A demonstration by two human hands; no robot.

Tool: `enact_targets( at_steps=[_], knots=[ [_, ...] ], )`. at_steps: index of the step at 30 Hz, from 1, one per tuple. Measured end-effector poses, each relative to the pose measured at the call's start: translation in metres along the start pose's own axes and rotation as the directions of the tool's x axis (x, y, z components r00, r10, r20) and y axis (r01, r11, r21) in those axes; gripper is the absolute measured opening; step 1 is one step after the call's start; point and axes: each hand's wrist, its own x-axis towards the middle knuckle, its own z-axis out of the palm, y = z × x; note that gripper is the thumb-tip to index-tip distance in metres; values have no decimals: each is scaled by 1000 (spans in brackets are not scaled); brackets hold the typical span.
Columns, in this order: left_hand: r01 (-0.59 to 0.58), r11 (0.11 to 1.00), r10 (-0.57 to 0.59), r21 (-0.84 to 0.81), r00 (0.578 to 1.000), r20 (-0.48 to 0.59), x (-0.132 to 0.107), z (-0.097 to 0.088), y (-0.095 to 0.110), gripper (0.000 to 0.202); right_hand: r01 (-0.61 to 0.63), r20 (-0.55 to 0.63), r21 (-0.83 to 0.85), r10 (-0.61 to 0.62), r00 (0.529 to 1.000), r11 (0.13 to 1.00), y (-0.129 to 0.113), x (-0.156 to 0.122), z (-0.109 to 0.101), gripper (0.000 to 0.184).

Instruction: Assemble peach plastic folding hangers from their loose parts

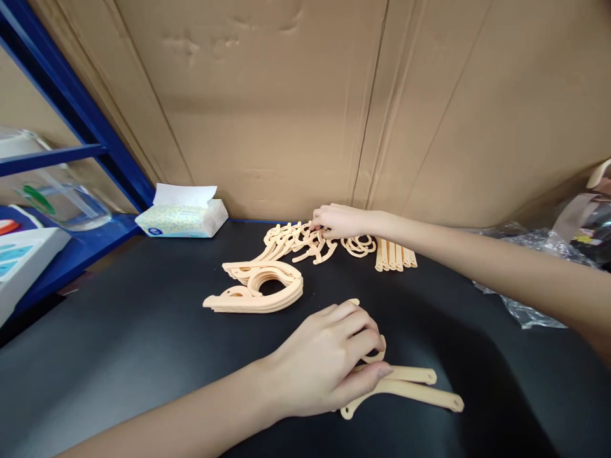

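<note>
On the near part of the dark table, my left hand [334,356] is closed over some beige plastic folding-hanger parts, its palm hiding much of them. Two slim hanger arms [420,391] with holed ends stick out to the right from under the thumb. A curved piece [377,353] shows by the fingertips. Farther back, my right hand [341,221] reaches into a row of beige hook-shaped pieces [286,240], its fingers bent round one curved piece [319,249]. Left of centre lies a stack of folded beige hangers [267,289].
Beige rings [358,245] and a row of straight hanger arms [394,254] lie at the back. A tissue pack [184,216] sits back left, beside a blue shelf [109,226]. Clear plastic wrap [529,305] lies at right. Cardboard [267,114] stands behind the table.
</note>
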Motion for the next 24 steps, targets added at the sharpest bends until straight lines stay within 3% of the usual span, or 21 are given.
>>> enact_targets(
  at_steps=[4,8,11,15,18,21,24],
  knots=[
    [18,1000,-18,-26,1000,-18,1,-2,1,21,-47,-2,16,47,999,999,4,5,-1,12],
    [37,998,-38,-46,999,-27,2,-3,0,20,-97,12,98,97,995,990,5,7,-5,23],
    [26,998,-28,-49,999,-41,0,-1,-3,20,-118,15,210,117,993,971,4,5,-11,26],
    [7,998,-12,-61,996,-86,-1,-1,-5,17,-118,4,404,127,992,907,5,-5,-25,16],
    [26,997,-34,-75,994,-101,1,-5,-3,12,-123,-32,522,163,986,844,4,-32,-36,16],
    [27,995,-41,-96,988,-149,1,-7,0,9,-136,-80,610,231,970,781,-5,-77,-38,34],
    [26,992,-52,-125,976,-211,-2,-7,-1,14,-238,-36,800,440,897,550,-24,-131,-21,38]
  ],
)
